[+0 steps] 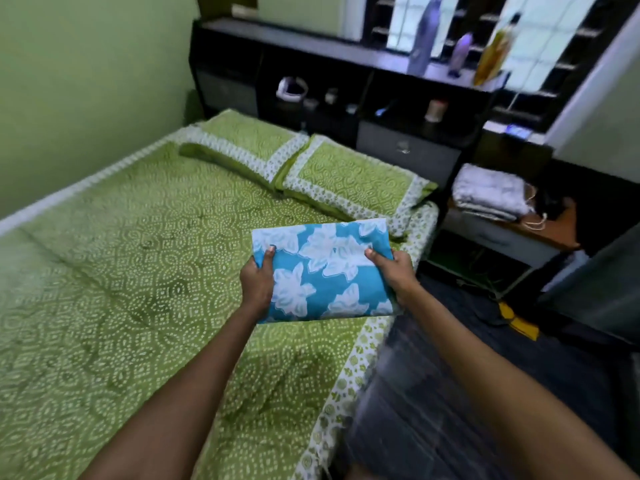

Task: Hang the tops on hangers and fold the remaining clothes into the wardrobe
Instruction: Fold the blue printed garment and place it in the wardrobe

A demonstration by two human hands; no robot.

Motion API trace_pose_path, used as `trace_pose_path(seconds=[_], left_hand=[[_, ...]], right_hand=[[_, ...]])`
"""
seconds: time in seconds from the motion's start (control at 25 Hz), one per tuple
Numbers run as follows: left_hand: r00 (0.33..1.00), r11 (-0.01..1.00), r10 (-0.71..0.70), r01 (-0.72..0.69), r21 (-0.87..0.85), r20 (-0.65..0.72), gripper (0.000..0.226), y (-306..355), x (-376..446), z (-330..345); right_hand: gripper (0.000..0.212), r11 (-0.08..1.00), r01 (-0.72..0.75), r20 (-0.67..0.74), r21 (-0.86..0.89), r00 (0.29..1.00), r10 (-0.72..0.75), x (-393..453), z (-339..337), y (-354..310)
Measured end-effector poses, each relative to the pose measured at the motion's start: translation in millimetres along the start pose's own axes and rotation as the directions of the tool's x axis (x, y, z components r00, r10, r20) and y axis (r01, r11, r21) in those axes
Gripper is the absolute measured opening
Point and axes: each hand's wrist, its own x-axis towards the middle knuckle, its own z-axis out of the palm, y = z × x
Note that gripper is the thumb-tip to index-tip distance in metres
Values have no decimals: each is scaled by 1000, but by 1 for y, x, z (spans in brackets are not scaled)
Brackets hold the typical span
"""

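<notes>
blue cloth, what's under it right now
The folded blue cloth is held by the left hand and right hand above the green bed near its edge. The fingers beneath it and the sheet directly below are covered.

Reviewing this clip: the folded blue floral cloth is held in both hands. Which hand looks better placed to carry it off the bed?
Probably the right hand: it grips the folded blue floral cloth on the side over the bed's floor-side edge. The left hand holds the side over the bed.
</notes>
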Motion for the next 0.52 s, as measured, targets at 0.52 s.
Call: trace_pose_path(seconds=[0.52], left_hand=[[840,985,174,-148,-93,514,31,134,-87,310]], right_hand=[[15,972,221,-409,81,897,-170,-13,-298,-97]])
